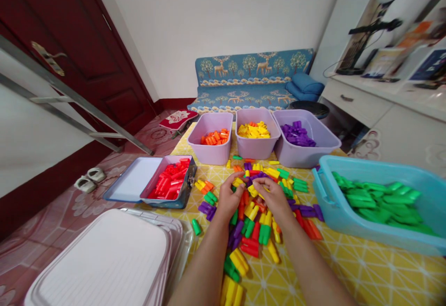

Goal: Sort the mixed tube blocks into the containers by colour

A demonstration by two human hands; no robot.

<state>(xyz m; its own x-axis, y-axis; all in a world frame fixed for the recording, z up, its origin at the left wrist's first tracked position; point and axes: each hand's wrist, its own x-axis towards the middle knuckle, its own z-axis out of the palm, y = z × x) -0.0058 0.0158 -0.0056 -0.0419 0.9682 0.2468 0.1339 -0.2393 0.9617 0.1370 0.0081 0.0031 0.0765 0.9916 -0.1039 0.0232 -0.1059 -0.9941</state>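
Over a mixed pile of short plastic tube pieces (249, 227) in red, orange, yellow, green and purple, both my hands are close together. My left hand (230, 196) has its fingers closed around a yellow tube piece (238, 182). Thumb and fingers of my right hand (273, 197) pinch another yellow tube piece (252, 190). Beyond the hands stand three lilac bins: one with orange pieces (214, 137), one with yellow pieces (254, 130) and one with purple pieces (298, 134).
On the right, a turquoise tub (327, 204) contains green pieces. An open-lidded case (190, 187) on the left contains red pieces. Stacked white lids (104, 259) lie at front left. A yellow patterned cloth (383, 273) covers the table. Behind it is a blue sofa (244, 94).
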